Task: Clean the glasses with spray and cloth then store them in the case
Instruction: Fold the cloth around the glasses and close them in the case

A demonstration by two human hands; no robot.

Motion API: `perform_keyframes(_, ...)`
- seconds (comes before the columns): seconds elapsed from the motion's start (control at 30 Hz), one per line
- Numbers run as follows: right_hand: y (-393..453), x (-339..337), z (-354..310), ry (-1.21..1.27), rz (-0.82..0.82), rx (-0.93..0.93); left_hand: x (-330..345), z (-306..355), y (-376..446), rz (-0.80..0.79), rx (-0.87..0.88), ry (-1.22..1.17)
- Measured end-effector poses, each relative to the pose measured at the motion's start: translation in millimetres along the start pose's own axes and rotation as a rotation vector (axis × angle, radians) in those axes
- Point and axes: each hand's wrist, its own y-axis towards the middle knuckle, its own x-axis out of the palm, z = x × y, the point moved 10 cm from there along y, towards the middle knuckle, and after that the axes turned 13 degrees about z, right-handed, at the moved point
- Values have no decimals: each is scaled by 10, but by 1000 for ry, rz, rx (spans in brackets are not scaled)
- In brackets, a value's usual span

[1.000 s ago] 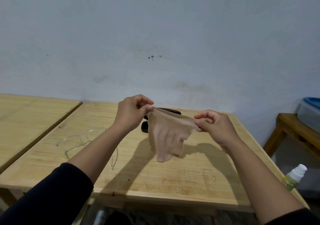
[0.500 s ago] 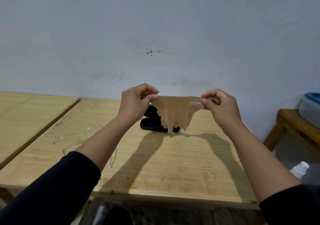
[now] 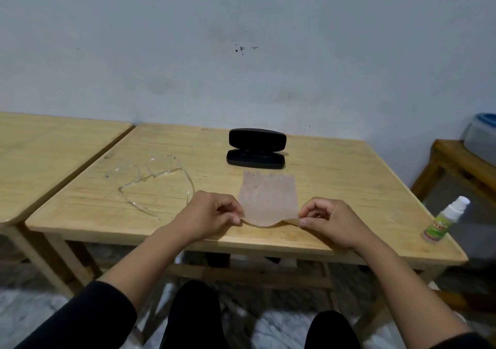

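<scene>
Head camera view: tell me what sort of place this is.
Probably a plain room at home or a simple workroom, though that is a guess. Two bare light wooden tables stand against a scuffed, unpainted-looking grey wall, and a lidded clear plastic tub sits on a wooden bench at the right.

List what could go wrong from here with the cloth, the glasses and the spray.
1. The spray bottle stands at the table's right edge; a reach might knock it off.
2. The clear glasses lie open by the left hand, easy to bump.
3. The cloth, pinched by both hands (right hand), touches the tabletop and may pick up grit.
</scene>
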Motion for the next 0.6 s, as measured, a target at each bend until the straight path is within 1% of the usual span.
perform_keyframes(0.07,-22,-35,-8,37,23,7,-27,48,-3,-8,13,-28)
perform_keyframes(0.1,-7,-82,-18,41,76,8,-49,82,32,13,38,-11)
perform_keyframes(0.17,58,-162,-32,-28,200,-1,-63,141,146,66,82,79)
perform_keyframes(0.23,147,-117,-53,-144,240,-12,7,180,265,80,92,138)
perform_keyframes(0.33,278,63,-101,-296,195,-67,244,148,405,21,91,259)
perform_keyframes(0.43,383,189,-60,-375,134,-86,401,60,477,-41,69,386)
perform_keyframes(0.5,434,210,-30,-407,111,-105,421,11,508,-38,46,419)
perform_keyframes(0.6,478,195,-53,-436,118,-144,410,-4,511,-22,58,429)
